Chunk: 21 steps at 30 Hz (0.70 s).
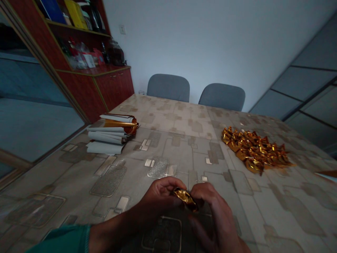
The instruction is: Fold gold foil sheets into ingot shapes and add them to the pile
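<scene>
Both hands are held low over the near side of the table, closed around a small folded gold paper ingot (185,197). My left hand (160,193) pinches its left end, with the fingers curled. My right hand (217,207) grips the right end between thumb and fingers, partly hiding it. The piece's shiny foil faces up towards me. To the right lies a cluster of similar gold paper ingots (256,149), set close together. At the left, curled gold foil sheets with pale backs (106,135) lie in a loose stack.
A patterned cloth covers the table (179,140). Two grey chairs (168,87) stand at its far edge against the wall. A reddish cabinet (113,88) with a glass jar (116,52) is at the back left. Another foil sheet (328,174) lies at the right edge.
</scene>
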Motion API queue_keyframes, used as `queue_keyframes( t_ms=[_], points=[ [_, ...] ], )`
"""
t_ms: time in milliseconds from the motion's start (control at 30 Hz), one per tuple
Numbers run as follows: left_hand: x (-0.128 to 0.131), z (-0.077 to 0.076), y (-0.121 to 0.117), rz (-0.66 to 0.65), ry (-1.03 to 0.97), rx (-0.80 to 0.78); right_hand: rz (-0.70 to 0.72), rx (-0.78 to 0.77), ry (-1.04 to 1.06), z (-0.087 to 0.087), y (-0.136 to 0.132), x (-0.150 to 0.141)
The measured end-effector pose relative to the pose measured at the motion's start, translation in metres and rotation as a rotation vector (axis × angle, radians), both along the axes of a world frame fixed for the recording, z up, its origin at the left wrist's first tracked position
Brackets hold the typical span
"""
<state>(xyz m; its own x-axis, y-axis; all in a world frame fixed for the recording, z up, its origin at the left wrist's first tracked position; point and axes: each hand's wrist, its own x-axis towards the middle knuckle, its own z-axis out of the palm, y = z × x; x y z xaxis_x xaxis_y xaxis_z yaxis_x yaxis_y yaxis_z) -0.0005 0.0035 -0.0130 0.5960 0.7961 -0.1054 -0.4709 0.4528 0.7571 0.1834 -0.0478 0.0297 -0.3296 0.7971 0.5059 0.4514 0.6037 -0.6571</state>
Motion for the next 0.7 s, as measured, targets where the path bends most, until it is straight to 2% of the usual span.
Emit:
queue_keyframes(
  t_ms=[200, 433, 700],
  points=[
    [0.0001, -0.0001, -0.0003, 0.013, 0.005, -0.025, -0.031, 0.039, -0.005, 0.0013, 0.0038, -0.0034],
    [0.0012, -0.0025, -0.0007, 0.011, -0.018, 0.016, -0.061, 0.030, 0.005, -0.0016, 0.0055, -0.0064],
    [0.0001, -0.0020, -0.0013, 0.018, 0.024, -0.052, -0.089, -0.010, 0.137, -0.0012, 0.0080, -0.0089]
  ],
)
